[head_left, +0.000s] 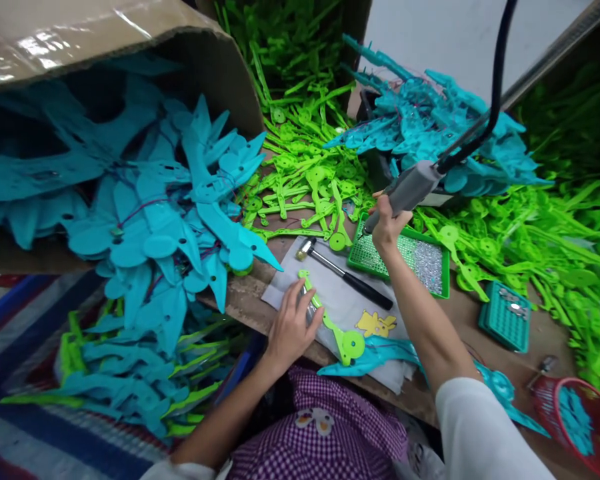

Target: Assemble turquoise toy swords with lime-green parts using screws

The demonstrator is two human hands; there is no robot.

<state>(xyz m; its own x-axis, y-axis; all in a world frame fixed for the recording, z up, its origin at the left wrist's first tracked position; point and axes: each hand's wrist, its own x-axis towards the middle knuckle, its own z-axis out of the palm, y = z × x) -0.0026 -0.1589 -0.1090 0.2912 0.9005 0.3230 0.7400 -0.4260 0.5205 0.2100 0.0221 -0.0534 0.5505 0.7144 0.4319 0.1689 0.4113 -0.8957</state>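
Note:
My right hand (391, 225) is wrapped round a grey electric screwdriver (413, 187), whose cable runs up to the upper right. Its lower end points into a green tray (448, 267) with a perforated section and a heap of small silvery screws (428, 265). Over the grey cloth (286, 283), my left hand (293, 327) grips a slim lime-green plastic part (333, 323), fingers curled at its upper half. Something shiny and grey lies under those fingers, partly hidden. A hammer (337, 268) with a black handle rests beside the part. Below it lies a blue plastic part (380, 357).
A cardboard box (230, 73) spilling blue parts (155, 200) stands left. Loose green parts (305, 173) pile up behind, with more blue parts (420, 120) in a container. At right are a teal tray (505, 330) and a red basket (550, 407).

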